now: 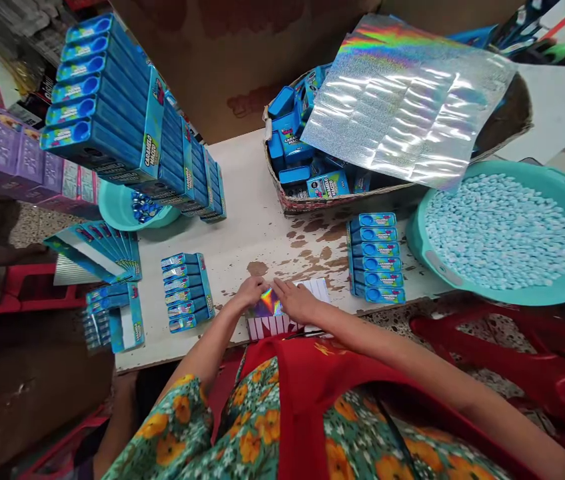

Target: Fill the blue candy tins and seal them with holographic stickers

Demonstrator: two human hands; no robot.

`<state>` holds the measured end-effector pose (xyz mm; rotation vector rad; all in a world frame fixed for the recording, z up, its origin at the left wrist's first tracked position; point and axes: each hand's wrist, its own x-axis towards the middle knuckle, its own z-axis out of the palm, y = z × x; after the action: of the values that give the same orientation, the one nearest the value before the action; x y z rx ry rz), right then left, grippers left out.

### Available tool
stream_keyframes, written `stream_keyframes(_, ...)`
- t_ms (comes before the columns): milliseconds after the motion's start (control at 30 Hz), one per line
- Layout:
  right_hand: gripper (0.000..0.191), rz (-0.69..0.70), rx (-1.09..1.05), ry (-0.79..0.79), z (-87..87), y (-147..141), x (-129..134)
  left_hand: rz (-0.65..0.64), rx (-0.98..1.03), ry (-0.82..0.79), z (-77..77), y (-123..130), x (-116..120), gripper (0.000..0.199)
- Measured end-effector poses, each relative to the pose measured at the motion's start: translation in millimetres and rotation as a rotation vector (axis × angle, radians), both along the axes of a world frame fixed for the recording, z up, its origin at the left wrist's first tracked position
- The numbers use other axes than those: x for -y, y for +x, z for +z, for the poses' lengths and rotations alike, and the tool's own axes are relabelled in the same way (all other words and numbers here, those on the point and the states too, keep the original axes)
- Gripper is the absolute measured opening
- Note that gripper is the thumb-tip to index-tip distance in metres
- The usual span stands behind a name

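Near the table's front edge lies a white striped piece point(275, 325) with a shiny rainbow-coloured sheet point(266, 305) on it. My left hand point(251, 292) rests at the sheet's upper left, its fingers bent together at the edge; what they pinch is too small to make out. My right hand point(295, 300) lies over the sheet's right side with fingers extended. Blue packs in a row point(187, 293) stand to the left, and another row of blue packs point(376, 259) stands to the right.
A tall stack of blue boxes point(107, 113) and a small teal bowl point(112, 207) are at left. A basket point(287, 205) of blue boxes bears silver holographic sheets point(407, 100). A large teal tub point(425, 257) of light-blue pieces stands right, beside a red chair point(552, 367).
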<state>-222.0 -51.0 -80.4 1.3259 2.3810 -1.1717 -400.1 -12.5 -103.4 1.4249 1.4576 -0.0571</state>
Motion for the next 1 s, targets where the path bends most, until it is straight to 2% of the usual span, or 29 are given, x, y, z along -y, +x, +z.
stream_keyframes(133,0.064,-0.137,-0.098,0.005,-10.7,6,-7,0.012,0.049,-0.051,5.2,0,-4,0.018)
stream_keyframes(233,0.058,-0.157,-0.199,-0.005,-19.7,9,-8,0.022,0.063,-0.071,5.1,0,-6,0.018)
stream_keyframes(367,0.054,-0.172,-0.222,-0.069,-24.9,8,-4,0.041,0.066,-0.089,1.3,1,-5,0.021)
stream_keyframes(433,0.058,-0.150,-0.213,-0.082,-24.4,7,-1,0.055,0.067,-0.095,-0.4,2,-5,0.022)
stream_keyframes(633,0.075,0.027,-0.192,-0.080,-19.5,14,6,0.088,0.034,-0.105,-5.4,3,-4,0.020)
stream_keyframes(700,0.072,0.033,-0.179,-0.059,-16.4,18,6,0.084,0.020,-0.103,-7.3,3,-5,0.020)
stream_keyframes(800,0.055,0.005,-0.228,0.019,-10.5,21,4,0.070,0.003,-0.081,-10.1,4,-7,0.019)
stream_keyframes(900,0.027,-0.136,-0.365,0.066,-8.9,20,1,0.042,-0.026,-0.040,-11.0,5,-9,0.019)
stream_keyframes(1000,0.005,-0.508,-0.507,-0.071,-14.8,19,-2,-0.002,-0.051,0.019,-3.3,9,-11,0.019)
